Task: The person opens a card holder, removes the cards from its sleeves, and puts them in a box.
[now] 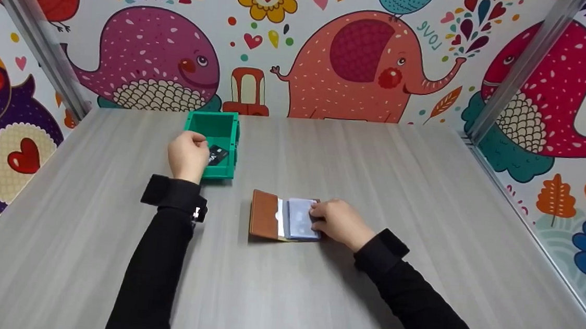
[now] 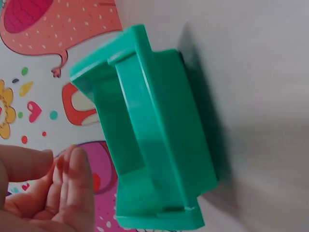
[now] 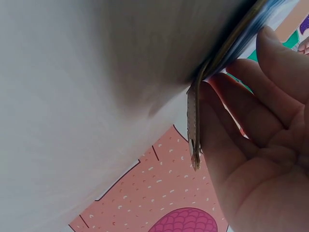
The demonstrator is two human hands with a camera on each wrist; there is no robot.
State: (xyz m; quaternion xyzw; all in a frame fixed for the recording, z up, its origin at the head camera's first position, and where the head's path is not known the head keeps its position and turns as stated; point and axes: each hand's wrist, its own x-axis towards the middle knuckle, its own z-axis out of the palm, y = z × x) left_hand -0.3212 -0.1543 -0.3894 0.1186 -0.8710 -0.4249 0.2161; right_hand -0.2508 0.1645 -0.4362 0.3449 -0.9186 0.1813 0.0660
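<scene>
Our right hand [image 1: 343, 221] grips the right edge of the open brown wallet [image 1: 265, 217], thumb over its clear sleeves [image 1: 299, 218]. The wallet lies on the table [image 1: 416, 190]. We judge it light, its cover bendy but firm, its sleeves thin, floppy and slippery; the outer edge seems the surest hold. Our left hand [image 1: 188, 153], fingers loosely bent with nothing visible between them, hovers by the green box [image 1: 233, 152]. The dark card [image 1: 217, 155] inside looks stiff, thin and best pinched by its edges.
</scene>
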